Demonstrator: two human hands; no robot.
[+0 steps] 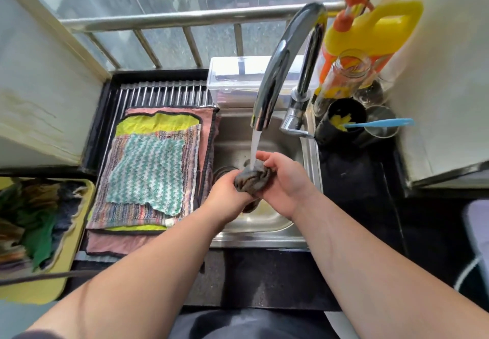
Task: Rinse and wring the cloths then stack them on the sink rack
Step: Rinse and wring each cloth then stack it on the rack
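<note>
A crumpled dark grey cloth [254, 178] sits bunched between both hands above the basin of the stainless steel sink [264, 240], right under the stream of water [255, 145] that falls from the curved chrome faucet [280, 66]. The left hand [227, 193] grips the cloth's lower end with curled fingers, and the right hand [287, 182] clasps its upper end, thumb on top.

Just left of the sink, a metal rod sink rack [164, 93] carries a flat stack: a teal and white zigzag cloth [148, 169] on top, then a multicoloured striped cloth [124, 213], a yellow-green cloth [158, 122] and a pink cloth with a dark border [113, 244] at the bottom. Further left, a yellow tray [50, 288] holds a heap of mixed cloths [39, 219].

Behind the sink stands a clear plastic box [232, 79]. To the right, on the black desk [264, 272], are a yellow detergent jug [370, 34], a glass jar [346, 73] and a black cup [341, 124] with a blue-handled brush [381, 122] in it.
</note>
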